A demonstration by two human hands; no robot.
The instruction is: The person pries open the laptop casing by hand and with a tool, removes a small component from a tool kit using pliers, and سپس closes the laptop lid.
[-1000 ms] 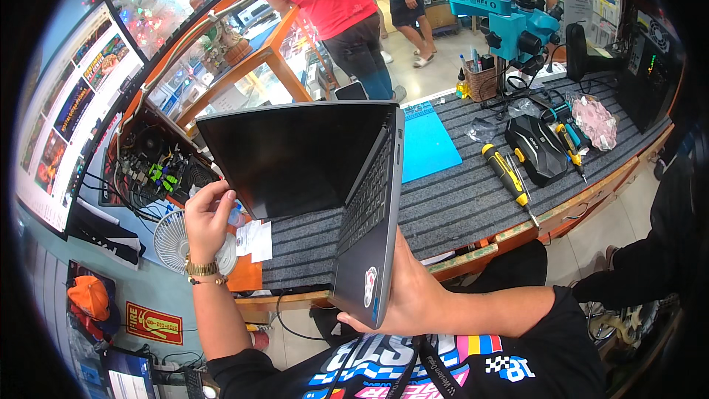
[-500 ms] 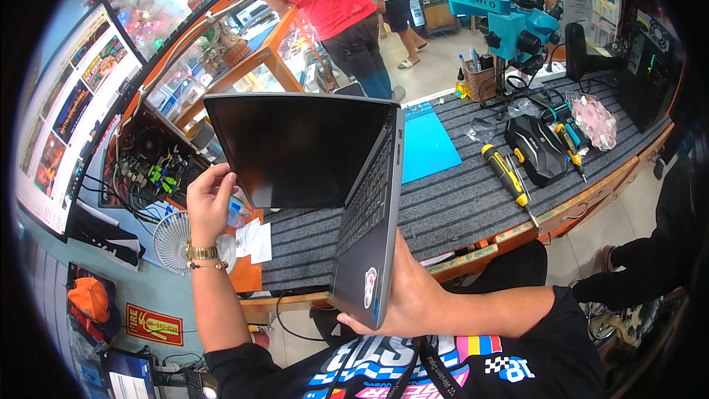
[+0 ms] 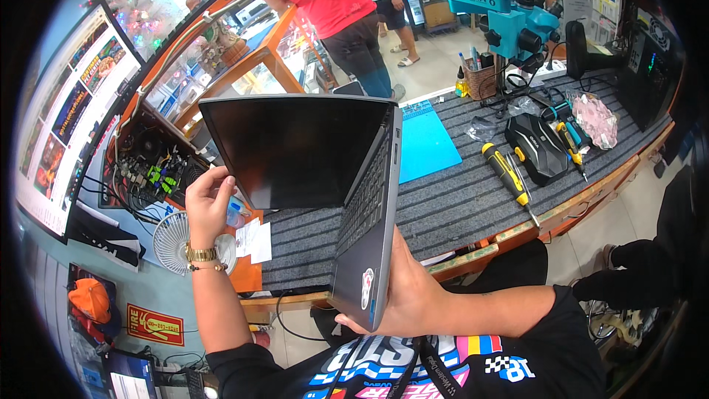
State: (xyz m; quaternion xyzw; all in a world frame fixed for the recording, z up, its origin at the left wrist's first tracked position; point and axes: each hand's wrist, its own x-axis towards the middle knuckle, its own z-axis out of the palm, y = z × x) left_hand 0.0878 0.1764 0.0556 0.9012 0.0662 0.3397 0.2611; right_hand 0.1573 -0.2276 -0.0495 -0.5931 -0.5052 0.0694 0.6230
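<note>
An opened dark grey laptop (image 3: 295,151) is held up on its side above the workbench. Its screen is black and faces me; the keyboard half (image 3: 363,199) stands steeply at the right, with a small sticker near its lower corner. My right hand (image 3: 402,288) grips the base from behind and below, thumb at the lower edge, most fingers hidden by the laptop. At the screen's lower left edge, my left hand (image 3: 210,203) is closed, with thumb and fingers pinching the lid's rim. A gold watch (image 3: 201,253) circles the left wrist.
On the striped grey bench mat (image 3: 458,207) lie a blue pad (image 3: 425,144), a yellow-black screwdriver (image 3: 506,174), a black case (image 3: 538,149) and a pink crumpled bundle (image 3: 594,122). A teal microscope (image 3: 517,26) stands behind. Left are a small white fan (image 3: 172,242) and a monitor (image 3: 77,114).
The screen half has swung very slightly outward to the left, with my left hand following it. In the background, a walking person in a white shirt has shifted a little.
</note>
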